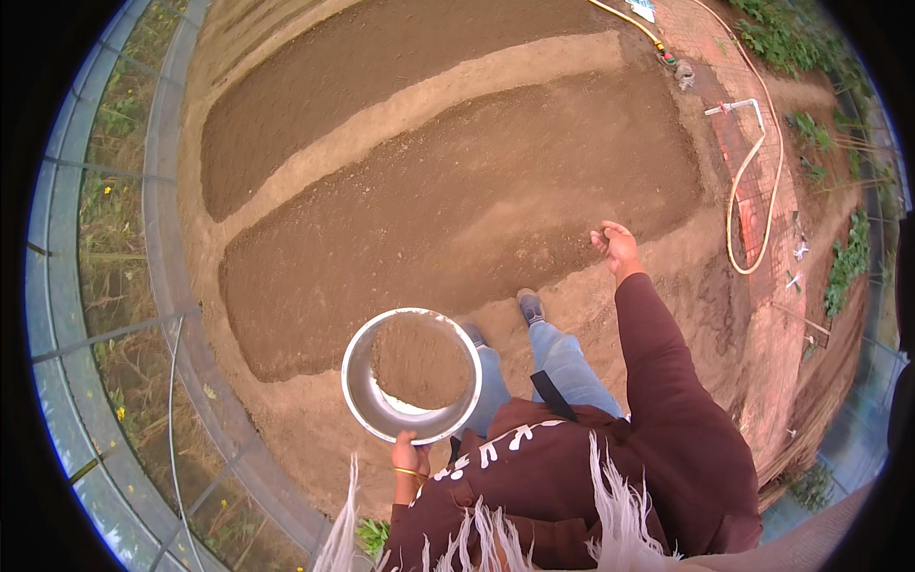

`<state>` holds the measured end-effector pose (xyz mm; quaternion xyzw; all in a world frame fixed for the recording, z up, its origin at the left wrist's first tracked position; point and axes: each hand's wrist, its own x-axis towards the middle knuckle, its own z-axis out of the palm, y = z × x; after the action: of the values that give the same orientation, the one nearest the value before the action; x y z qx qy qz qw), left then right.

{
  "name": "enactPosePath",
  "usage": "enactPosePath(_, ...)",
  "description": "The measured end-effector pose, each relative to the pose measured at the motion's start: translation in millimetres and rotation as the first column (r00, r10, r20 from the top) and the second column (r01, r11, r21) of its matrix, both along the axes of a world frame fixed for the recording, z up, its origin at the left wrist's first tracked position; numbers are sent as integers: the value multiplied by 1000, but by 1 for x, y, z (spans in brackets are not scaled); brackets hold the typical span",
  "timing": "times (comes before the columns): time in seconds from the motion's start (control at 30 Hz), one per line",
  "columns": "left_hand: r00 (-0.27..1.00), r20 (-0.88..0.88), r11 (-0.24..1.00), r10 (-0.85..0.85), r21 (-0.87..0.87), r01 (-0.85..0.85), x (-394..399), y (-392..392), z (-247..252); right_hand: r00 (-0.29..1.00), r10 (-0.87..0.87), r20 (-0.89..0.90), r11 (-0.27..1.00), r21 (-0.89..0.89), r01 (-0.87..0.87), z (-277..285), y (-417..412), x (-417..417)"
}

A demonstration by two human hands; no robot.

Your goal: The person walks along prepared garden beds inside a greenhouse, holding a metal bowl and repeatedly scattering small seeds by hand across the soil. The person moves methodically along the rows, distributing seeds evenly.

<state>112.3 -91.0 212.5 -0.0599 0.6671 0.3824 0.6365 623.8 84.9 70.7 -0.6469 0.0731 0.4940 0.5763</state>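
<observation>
My left hand (411, 455) grips the near rim of a round metal basin (355, 372) in front of my waist. Dry brown soil (422, 361) fills much of the basin, and a patch of shiny bottom shows at its near side. Stretched out to the right, my right hand (613, 245) hangs above the near edge of a dark soil bed (429, 214). Its fingers are half curled and apart, with nothing visible in them.
A paler soil ridge (429, 107) separates this bed from a second bed (343, 93). On the right, a looped hose (732, 236) lies along a red brick path (772, 322) beside a white pipe (740, 105). A clear plastic wall (161, 214) curves along the left. My shoes (530, 306) stand at the bed's edge.
</observation>
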Motion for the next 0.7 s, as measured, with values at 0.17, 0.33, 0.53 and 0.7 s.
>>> enactPosePath(0.17,998,-64,999,-22,-40,19,-22,8,6,984,178,18,970,-171,-173,-5,-2,-31)
enactPosePath(0.33,982,-167,996,-90,8,93,-36,28,9,959,64,277,970,-241,5,-10,16,-95)
enactPosePath(0.53,941,-325,991,-96,58,122,-52,38,3,408,601,687,527,44,-849,91,25,-291)
enactPosePath(0.7,968,-190,983,-164,56,177,-67,48,-11,-384,374,844,-195,-333,-922,115,3,-366)
